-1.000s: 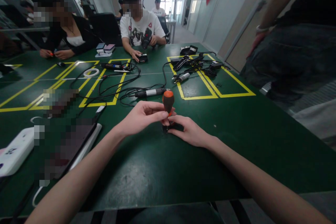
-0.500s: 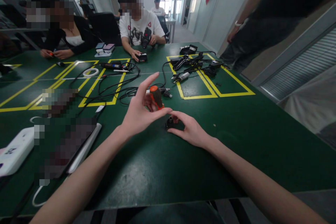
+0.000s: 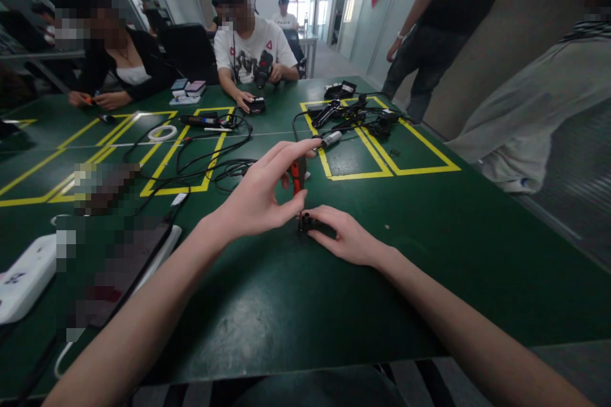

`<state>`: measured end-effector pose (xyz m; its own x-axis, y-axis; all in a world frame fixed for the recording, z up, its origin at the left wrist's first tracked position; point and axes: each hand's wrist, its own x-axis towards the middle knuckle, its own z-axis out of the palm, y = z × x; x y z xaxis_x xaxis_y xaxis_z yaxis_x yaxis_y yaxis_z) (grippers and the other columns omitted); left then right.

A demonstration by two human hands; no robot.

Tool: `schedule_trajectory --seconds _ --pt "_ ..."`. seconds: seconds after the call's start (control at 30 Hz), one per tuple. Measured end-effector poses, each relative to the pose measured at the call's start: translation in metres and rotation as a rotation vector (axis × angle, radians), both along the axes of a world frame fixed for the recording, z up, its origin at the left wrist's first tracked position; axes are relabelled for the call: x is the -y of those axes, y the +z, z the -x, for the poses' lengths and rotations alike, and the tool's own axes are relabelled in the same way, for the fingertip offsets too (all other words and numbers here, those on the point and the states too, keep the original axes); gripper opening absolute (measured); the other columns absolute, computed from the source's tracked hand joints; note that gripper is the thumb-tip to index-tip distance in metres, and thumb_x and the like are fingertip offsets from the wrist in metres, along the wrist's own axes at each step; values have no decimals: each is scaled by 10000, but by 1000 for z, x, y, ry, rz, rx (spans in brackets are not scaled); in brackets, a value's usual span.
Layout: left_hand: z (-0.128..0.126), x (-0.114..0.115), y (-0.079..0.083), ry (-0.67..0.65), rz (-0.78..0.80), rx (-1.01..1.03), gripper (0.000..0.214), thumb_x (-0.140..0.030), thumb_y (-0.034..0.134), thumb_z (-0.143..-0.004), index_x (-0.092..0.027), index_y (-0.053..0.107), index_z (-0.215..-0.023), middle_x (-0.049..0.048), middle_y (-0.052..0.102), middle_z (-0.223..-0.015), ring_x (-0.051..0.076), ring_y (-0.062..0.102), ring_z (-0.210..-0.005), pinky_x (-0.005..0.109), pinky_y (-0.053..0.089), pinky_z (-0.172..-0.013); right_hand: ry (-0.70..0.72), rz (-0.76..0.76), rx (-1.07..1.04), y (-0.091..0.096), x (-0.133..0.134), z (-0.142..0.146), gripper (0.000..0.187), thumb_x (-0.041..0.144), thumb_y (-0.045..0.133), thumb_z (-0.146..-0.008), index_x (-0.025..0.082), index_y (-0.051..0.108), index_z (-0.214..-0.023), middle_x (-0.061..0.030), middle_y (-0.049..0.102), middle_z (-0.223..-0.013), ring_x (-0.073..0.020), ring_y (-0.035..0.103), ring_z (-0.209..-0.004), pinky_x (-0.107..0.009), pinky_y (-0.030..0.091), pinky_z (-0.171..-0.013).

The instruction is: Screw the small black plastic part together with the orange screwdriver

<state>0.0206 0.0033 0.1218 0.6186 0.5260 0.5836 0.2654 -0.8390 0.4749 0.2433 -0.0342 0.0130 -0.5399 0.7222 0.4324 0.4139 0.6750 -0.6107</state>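
Note:
My left hand (image 3: 260, 194) is closed on a screwdriver (image 3: 298, 177) with an orange and dark handle. The tool stands nearly upright, its tip down at a small black part (image 3: 304, 222) on the green table (image 3: 267, 305). Fingers and thumb of my right hand (image 3: 351, 235) pinch that part from the right and hold it against the tabletop. What kind of part it is I cannot make out. Whether the tip sits in a screw is too small to tell.
Black cables (image 3: 229, 168) and a dark power tool (image 3: 200, 121) lie beyond my left hand. More tools and cords (image 3: 334, 114) rest within yellow tape at the back right. A white power strip (image 3: 28, 276) and phones are at left. A co-worker (image 3: 252, 51) sits opposite.
My left hand has shifted right and turned the screwdriver from leaning to nearly upright over the black part. My right hand stays on the part. People at the right have moved.

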Motion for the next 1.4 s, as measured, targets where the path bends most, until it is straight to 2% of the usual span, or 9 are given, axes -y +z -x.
schedule_trajectory --seconds 0.17,0.37,0.63,0.87,0.97,1.07,1.2,1.27,1.4 --pt "1 0 3 7 -53 -23 606 -155 677 -900 -241 506 -1475 73 666 -1233 165 665 -946 286 552 -873 -30 -7 -16 -2 0 2 320 178 620 -977 204 668 -1292 -134 768 -1202 -275 728 -1123 -487 618 -984" --pt "0 -2 17 67 -151 -199 222 -234 717 -905 -189 646 -1110 18 636 -972 140 620 -810 249 498 -747 -46 -2 -4 -1 0 4 316 180 634 -959 210 674 -1271 -125 770 -1187 -277 732 -1108 -485 622 -971" --pt "0 8 39 14 -137 -322 357 -103 599 -880 -206 665 -1215 107 615 -1262 191 651 -1008 300 541 -815 -45 -32 0 -1 0 5 304 162 625 -951 204 667 -1250 -130 769 -1171 -282 730 -1082 -489 626 -952" --pt "-4 9 50 53 -143 -444 253 -177 693 -858 -201 715 -1109 45 718 -978 170 642 -770 261 419 -660 -59 -23 4 1 2 5 294 169 634 -938 214 679 -1225 -120 771 -1161 -282 733 -1074 -485 626 -940" --pt "-11 3 51 92 -193 -509 70 -240 751 -817 -190 702 -830 12 658 -766 166 592 -675 276 370 -640 -69 -21 11 1 3 5 284 171 636 -929 215 672 -1207 -115 772 -1146 -280 736 -1056 -475 626 -925" --pt "-17 -2 54 129 -195 -537 199 -300 749 -820 -193 645 -689 9 569 -650 193 599 -694 298 391 -676 -88 -32 31 2 4 7 292 184 643 -917 199 651 -1209 -125 766 -1137 -288 732 -1052 -479 621 -922" --pt "-19 -2 63 -16 -135 -560 60 -199 711 -794 -198 716 -854 51 666 -893 207 633 -816 299 438 -696 -100 -29 51 3 6 8 285 198 644 -912 199 636 -1197 -131 752 -1140 -293 721 -1062 -485 618 -926" --pt "-18 -2 70 -145 -38 -580 235 -103 679 -769 -210 741 -970 56 675 -1027 186 640 -837 290 467 -719 -101 -32 64 4 7 9 265 207 652 -914 209 636 -1179 -122 748 -1128 -292 717 -1062 -479 618 -922" --pt "-21 -11 79 -265 114 -509 165 -87 714 -768 -218 745 -862 30 688 -949 173 645 -793 290 477 -722 -96 -50 76 5 8 8 255 209 670 -915 212 636 -1167 -120 748 -1125 -294 719 -1059 -472 620 -918"
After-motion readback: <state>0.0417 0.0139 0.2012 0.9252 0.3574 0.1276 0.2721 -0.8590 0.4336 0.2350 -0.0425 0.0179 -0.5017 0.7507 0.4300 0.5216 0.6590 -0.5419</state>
